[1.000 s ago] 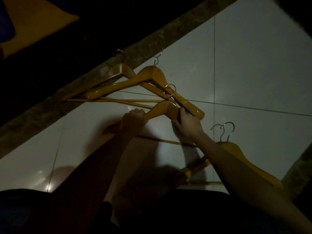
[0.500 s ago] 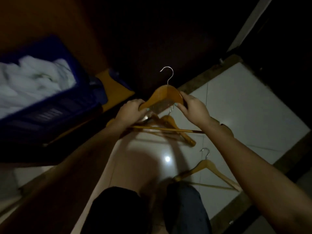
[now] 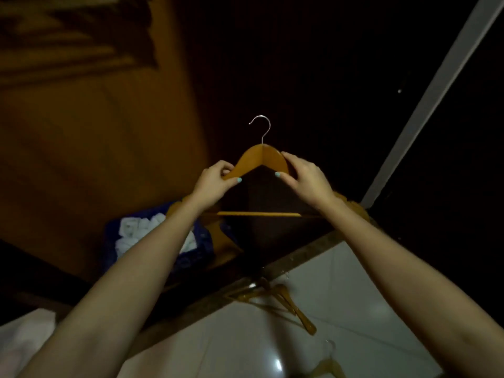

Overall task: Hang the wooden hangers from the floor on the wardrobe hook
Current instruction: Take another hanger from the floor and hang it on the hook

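I hold one wooden hanger [image 3: 262, 158] upright in front of the dark wardrobe opening, its metal hook pointing up. My left hand [image 3: 214, 184] pinches its left shoulder and my right hand [image 3: 305, 178] grips its right shoulder. The hanger's crossbar runs level below my wrists. Several more wooden hangers [image 3: 283, 302] lie in a pile on the white tiled floor, and another hanger [image 3: 328, 368] lies at the bottom edge. No wardrobe hook or rail shows in the darkness.
A blue basket [image 3: 191, 253] with white cloth stands low inside the wardrobe at the left. A brown wardrobe panel [image 3: 95, 137] fills the left side. A stone threshold strip [image 3: 300, 257] separates wardrobe from floor. A pale door edge [image 3: 433, 99] slants at the right.
Both hands lifted one hanger off the floor pile and raised it high before the wardrobe. The view tilted up from the floor to the wardrobe interior.
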### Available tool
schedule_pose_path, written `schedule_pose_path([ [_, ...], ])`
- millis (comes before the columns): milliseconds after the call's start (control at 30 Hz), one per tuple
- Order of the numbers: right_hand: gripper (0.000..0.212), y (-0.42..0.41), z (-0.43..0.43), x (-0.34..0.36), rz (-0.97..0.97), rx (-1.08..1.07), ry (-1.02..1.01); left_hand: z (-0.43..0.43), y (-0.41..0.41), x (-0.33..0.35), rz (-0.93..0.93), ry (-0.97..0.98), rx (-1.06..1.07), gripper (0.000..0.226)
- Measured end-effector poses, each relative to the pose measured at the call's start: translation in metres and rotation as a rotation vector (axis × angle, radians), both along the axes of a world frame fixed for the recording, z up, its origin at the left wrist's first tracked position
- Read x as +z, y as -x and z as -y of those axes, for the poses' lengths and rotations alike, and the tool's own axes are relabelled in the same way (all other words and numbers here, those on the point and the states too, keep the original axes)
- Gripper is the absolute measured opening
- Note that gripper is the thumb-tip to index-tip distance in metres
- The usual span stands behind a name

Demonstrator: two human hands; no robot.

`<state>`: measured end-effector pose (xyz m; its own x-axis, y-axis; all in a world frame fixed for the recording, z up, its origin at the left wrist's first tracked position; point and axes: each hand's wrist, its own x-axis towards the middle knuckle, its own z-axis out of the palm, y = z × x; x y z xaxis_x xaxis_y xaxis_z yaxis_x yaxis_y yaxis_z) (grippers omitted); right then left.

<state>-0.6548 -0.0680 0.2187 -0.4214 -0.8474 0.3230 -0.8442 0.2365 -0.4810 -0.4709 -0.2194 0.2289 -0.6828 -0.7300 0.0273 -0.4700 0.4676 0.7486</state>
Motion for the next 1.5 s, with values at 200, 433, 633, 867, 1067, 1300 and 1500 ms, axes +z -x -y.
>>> schedule_pose_path([
  [200, 0.057, -0.026, 0.061, 0.098, -0.026, 0.075, 0.159, 0.040, -0.036, 0.098, -0.096, 0.210, 0.158, 0.025],
  [433, 0.057, -0.061, 0.166, 0.171, 0.013, 0.263, 0.286, 0.125, -0.090, 0.171, -0.160, 0.417, 0.312, 0.035],
  [633, 0.054, -0.082, 0.282, 0.208, -0.044, 0.328, 0.386, 0.220, -0.125, 0.216, -0.160, 0.596, 0.441, 0.038],
  [867, 0.052, -0.100, 0.410, 0.267, -0.002, 0.356, 0.574, 0.317, -0.147, 0.294, -0.144, 0.890, 0.519, 0.036],
  [1067, 0.048, -0.122, 0.485, 0.305, -0.040, 0.391, 0.649, 0.381, -0.169, 0.322, -0.188, 0.940, 0.583, 0.038],
  [1300, 0.048, -0.129, 0.516, 0.299, -0.164, 0.346, 0.591, 0.407, -0.175, 0.299, -0.146, 0.959, 0.640, 0.032],
  [1500, 0.048, -0.132, 0.522, 0.290, -0.286, 0.280, 0.592, 0.415, -0.175, 0.278, -0.092, 1.009, 0.688, 0.034],
])
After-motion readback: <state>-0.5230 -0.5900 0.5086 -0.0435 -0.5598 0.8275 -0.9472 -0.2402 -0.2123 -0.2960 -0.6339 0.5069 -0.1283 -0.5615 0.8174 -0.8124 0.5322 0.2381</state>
